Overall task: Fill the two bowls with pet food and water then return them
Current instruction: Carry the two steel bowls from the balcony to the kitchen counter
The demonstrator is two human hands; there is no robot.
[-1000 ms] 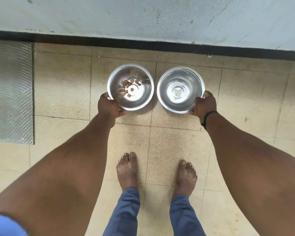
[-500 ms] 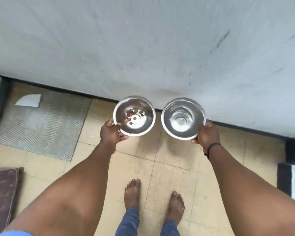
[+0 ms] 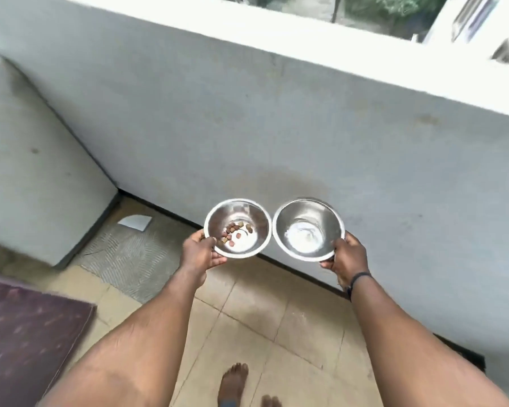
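Holding up two shiny metal bowls in the air, a person is standing by a low white wall [image 3: 276,136]. The left hand [image 3: 200,254] is gripping the rim of the food bowl [image 3: 257,211], with a few brown pet food bits [image 3: 232,232] just above its thumb. The right hand [image 3: 348,255] is gripping the other bowl [image 3: 326,218], sitting up and to its left, rims almost touching

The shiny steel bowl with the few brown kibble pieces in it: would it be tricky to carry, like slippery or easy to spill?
The shiny steel bowl is probably stiff and light: the left hand holds it by the rim alone. Its polished metal looks smooth, so it may slip. The brown kibble pieces lie loose and would likely slide if it tilts.
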